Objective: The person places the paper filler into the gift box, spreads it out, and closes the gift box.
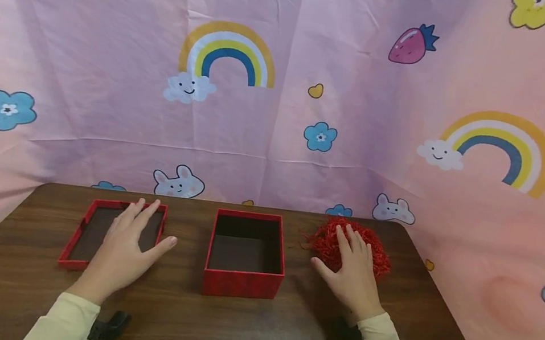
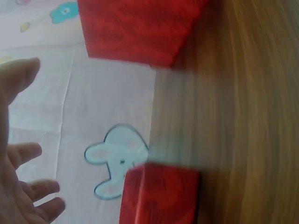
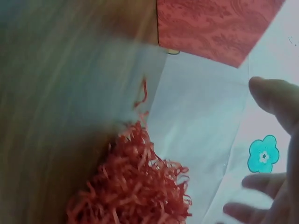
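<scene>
My left hand [image 1: 123, 251] is spread above the red box lid [image 1: 71, 262], which lies hollow side up on the left of the table. Its thumb points toward the middle, and nothing is in its grasp. In the middle stands a red square box [image 1: 243, 284] with no cover and a dark inside. Fingers spread, my right hand [image 1: 354, 273] hovers over the front of a pile of red shredded paper [image 1: 374, 251] on the right. The right wrist view shows the shredded paper [image 3: 140, 186] apart from the fingers.
All this stands on a brown wooden table [image 1: 251, 334] with rounded far corners. Behind and to the right hangs a pink curtain [image 1: 256, 139] printed with rainbows, clouds and flowers. A black band piece [image 1: 109, 329] shows at the left wrist, another [image 1: 348, 330] at the right.
</scene>
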`<state>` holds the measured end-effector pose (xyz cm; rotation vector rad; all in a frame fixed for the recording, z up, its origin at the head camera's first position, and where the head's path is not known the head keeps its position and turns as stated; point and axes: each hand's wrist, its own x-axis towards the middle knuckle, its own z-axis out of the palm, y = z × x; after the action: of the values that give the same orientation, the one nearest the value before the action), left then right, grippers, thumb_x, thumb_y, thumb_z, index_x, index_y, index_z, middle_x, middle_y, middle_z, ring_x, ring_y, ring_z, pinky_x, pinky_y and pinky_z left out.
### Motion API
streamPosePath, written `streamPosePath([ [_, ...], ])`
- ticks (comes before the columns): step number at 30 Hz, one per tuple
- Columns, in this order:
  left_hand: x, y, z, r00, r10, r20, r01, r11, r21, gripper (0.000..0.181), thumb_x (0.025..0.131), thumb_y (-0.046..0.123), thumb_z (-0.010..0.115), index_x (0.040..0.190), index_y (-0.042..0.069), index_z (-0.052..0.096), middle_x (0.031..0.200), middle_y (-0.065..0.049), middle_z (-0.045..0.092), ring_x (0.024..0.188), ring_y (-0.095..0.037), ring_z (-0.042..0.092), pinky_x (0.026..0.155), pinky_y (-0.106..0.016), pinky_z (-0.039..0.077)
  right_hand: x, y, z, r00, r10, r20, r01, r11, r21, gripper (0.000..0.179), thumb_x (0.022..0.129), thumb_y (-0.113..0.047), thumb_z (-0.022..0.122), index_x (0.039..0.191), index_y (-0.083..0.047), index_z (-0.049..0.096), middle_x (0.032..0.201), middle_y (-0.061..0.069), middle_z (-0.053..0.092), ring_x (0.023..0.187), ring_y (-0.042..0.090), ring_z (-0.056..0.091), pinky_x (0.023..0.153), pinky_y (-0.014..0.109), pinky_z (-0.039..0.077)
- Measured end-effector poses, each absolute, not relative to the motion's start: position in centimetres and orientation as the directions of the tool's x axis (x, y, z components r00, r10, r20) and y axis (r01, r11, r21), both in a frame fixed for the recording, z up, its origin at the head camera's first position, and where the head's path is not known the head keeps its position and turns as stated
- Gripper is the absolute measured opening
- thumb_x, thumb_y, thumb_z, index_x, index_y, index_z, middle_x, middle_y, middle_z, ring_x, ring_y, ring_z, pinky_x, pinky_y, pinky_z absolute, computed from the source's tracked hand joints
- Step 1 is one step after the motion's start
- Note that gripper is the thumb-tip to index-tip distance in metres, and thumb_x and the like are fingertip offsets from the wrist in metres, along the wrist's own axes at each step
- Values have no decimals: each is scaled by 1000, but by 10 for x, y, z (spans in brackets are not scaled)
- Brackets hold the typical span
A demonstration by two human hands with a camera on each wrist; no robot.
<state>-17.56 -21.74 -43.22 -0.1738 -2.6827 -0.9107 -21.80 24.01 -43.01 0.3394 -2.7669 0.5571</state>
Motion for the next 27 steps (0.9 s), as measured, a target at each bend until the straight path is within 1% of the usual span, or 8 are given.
streamPosePath([
  [4,-178,-209,-424,-963,29,268,210,704,678,90,96,53,69,166,18,24,167,-24,24,152,-50,20,116,-79,12,-223,249,-416,-911,-249,329,-367,853,-370,89,90,-44,80,161,-13,36,163,17,36,149,41,33,119,66,30],
  [6,-180,-205,-421,-970,30,242,198,671,714,89,96,53,69,166,21,24,168,-22,24,152,-49,22,112,-81,20,-227,254,-406,-903,-293,315,-406,825,-394,87,91,-40,80,161,-15,36,162,16,38,148,40,36,117,66,34],
  [8,-181,-201,-421,-974,36,224,195,637,746,87,97,52,69,165,20,25,166,-21,27,150,-49,28,110,-78,29,-233,262,-397,-901,-326,288,-424,804,-417,84,93,-38,78,162,-16,35,162,15,39,148,39,36,116,67,35],
  [11,-183,-194,-422,-978,67,197,200,557,806,83,99,48,68,164,17,28,163,-20,34,147,-46,35,112,-69,37,-245,277,-382,-900,-366,239,-435,792,-428,81,96,-35,76,162,-16,34,161,16,39,148,41,35,115,68,34],
  [15,-185,-184,-423,-983,114,147,183,444,877,77,101,42,68,162,15,30,157,-19,44,142,-41,45,108,-65,44,-264,301,-365,-892,-420,165,-449,782,-433,77,96,-32,76,161,-16,36,159,17,41,145,44,38,112,70,36],
  [20,-188,-172,-429,-979,202,-9,54,302,952,77,101,41,68,163,21,27,158,-21,42,138,-38,52,101,-52,55,-284,328,-354,-877,-478,57,-449,771,-451,74,96,-28,77,160,-20,39,161,14,40,148,43,34,114,70,34],
  [23,-188,-166,-434,-958,260,-124,-62,235,970,79,100,42,69,163,24,25,161,-21,37,139,-39,51,104,-50,54,-293,340,-352,-859,-512,18,-469,772,-428,73,94,-24,78,158,-18,42,161,15,41,149,43,33,115,69,32],
  [27,-187,-163,-441,-940,285,-189,-127,222,967,79,99,42,68,163,23,26,159,-22,38,140,-40,48,111,-58,46,-301,348,-351,-830,-557,-19,-503,763,-406,74,92,-22,81,156,-14,45,158,16,45,146,44,37,114,69,34],
])
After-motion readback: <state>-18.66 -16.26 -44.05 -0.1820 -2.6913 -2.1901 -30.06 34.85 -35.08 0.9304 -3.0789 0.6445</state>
